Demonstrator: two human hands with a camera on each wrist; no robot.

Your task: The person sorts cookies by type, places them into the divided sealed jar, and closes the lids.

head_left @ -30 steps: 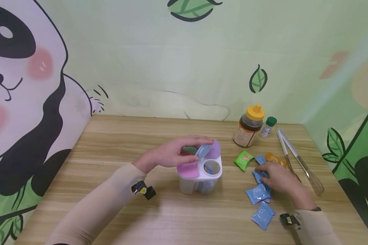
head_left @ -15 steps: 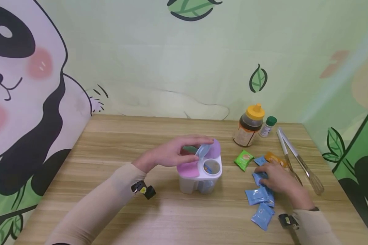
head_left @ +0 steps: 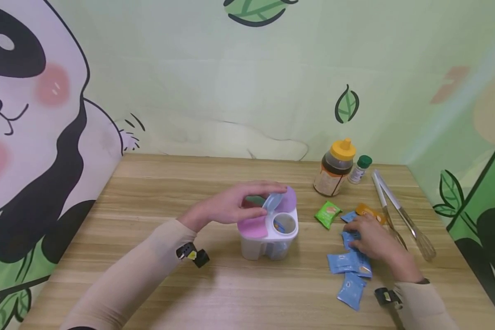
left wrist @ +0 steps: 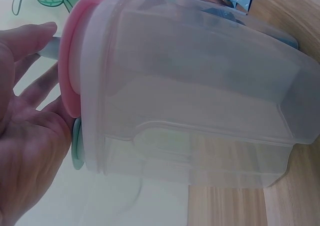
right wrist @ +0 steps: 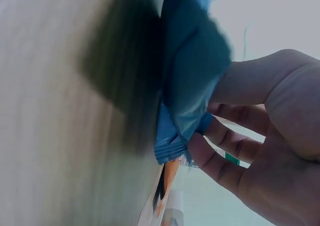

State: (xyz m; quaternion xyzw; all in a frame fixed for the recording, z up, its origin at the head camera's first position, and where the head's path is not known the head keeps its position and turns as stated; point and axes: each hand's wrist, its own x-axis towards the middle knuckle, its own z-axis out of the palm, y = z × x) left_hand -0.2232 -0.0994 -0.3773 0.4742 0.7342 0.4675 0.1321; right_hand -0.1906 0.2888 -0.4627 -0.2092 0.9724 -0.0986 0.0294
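A white box (head_left: 251, 246) with pink, purple, green and blue flap lids stands mid-table. My left hand (head_left: 235, 204) reaches over its top, thumb and fingers holding the raised blue lid (head_left: 273, 201). Under that lid the round opening (head_left: 283, 224) shows small blue and orange bits inside. In the left wrist view the translucent wall (left wrist: 200, 70) fills the middle, the palm close to the pink lid (left wrist: 70, 55). To the right, my right hand (head_left: 373, 238) pinches a small blue packet (right wrist: 192, 70) among several others, such as the nearest blue packet (head_left: 352, 291).
A green packet (head_left: 327, 214) lies left of the blue ones, an orange packet (head_left: 370, 213) behind the right hand. Farther back stand a yellow-capped bottle (head_left: 334, 172) and a green-capped jar (head_left: 358, 172). Tongs (head_left: 389, 197) and a whisk (head_left: 425, 247) lie at the right.
The nearer blue packets have shifted and turned slightly beneath the right hand, the lower ones a little to the left. The left hand and the raised lid have stayed in place.
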